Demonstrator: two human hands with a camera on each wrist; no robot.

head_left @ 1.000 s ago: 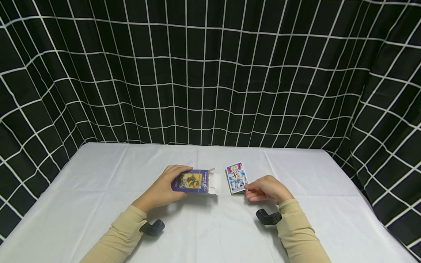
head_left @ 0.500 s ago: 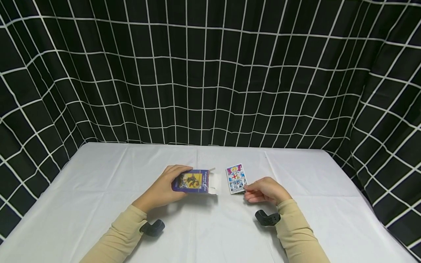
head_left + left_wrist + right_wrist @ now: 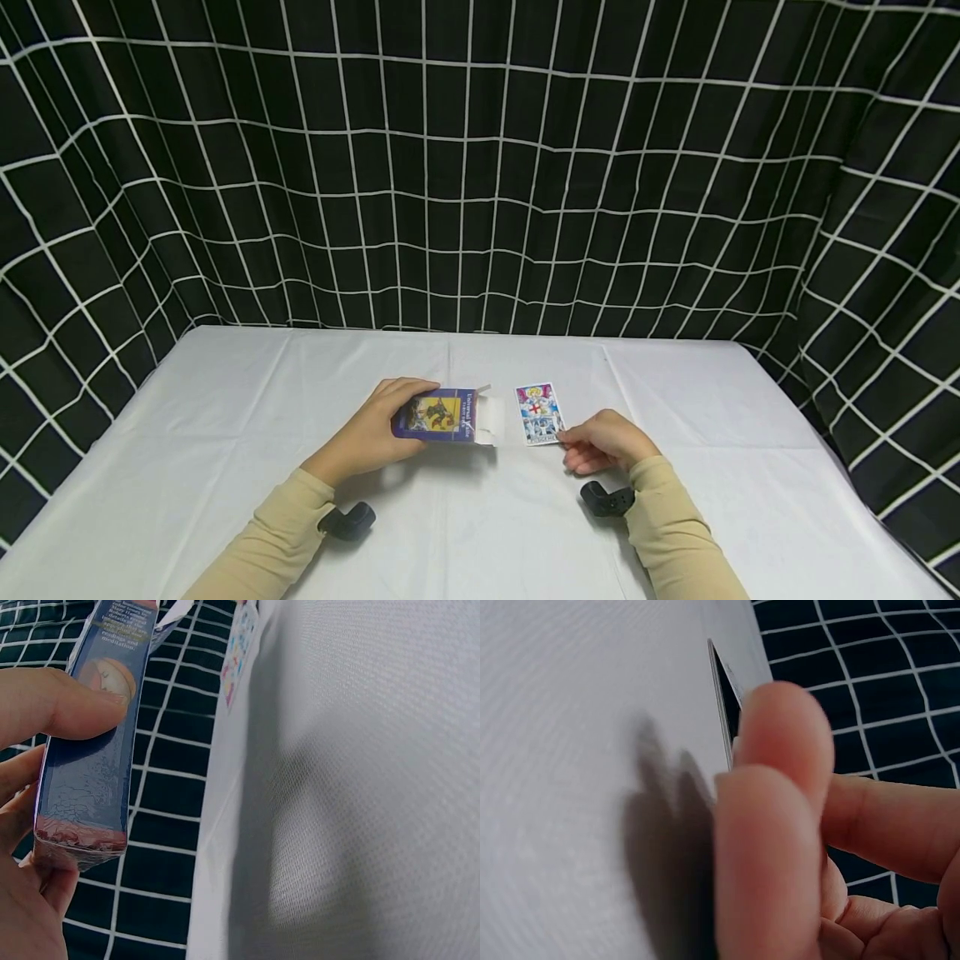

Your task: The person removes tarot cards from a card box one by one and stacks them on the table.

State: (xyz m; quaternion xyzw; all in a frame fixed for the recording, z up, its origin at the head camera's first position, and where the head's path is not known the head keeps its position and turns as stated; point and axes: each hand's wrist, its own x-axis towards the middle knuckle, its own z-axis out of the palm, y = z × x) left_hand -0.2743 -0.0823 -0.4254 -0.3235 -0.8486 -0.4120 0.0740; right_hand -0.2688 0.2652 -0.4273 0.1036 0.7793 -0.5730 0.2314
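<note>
While the left hand (image 3: 378, 429) grips the box (image 3: 435, 416) by its left end, the right hand (image 3: 609, 442) pinches the near right corner of the card (image 3: 537, 412); the card is between the hands, right of the box, near its open flap (image 3: 489, 419) but apart.

1. Box (image 3: 435, 414), front: "Universal Waite", with "Tarot Deck" in smaller letters on the next line.
2. Box, narrow side: small print ending "readings and meditation."; the lines above are blurred.
3. Card (image 3: 537, 410), bottom edge: "JUDGEME", its end covered.
</note>
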